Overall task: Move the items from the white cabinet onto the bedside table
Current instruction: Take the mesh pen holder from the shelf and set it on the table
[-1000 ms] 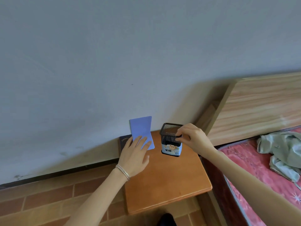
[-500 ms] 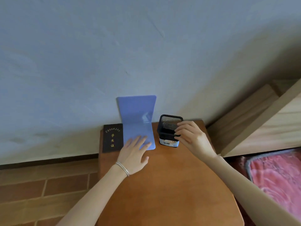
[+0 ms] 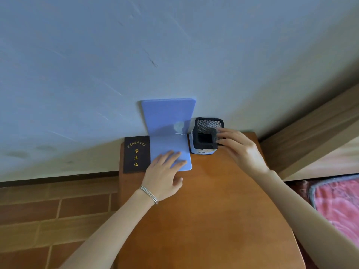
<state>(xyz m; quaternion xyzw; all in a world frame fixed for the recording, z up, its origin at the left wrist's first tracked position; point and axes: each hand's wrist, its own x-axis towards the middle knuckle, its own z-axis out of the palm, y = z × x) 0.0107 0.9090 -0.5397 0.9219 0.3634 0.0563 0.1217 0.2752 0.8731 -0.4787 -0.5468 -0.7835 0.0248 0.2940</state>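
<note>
Items from the cabinet are being set down at the far edge of the orange-brown wooden bedside table (image 3: 204,220), against the wall. Nearest, the left hand (image 3: 165,177) lies flat with fingers spread on the lower flap of the lilac folded plastic stand (image 3: 168,136), whose upper flap leans on the wall. Beside it lies a black booklet with gold lettering (image 3: 137,156). Farther right, the right hand (image 3: 240,150) pinches the rim of the black square mesh pen holder (image 3: 206,135), which appears seated on the table. Placement appears nearly finished; release of both hands is judged next.
</note>
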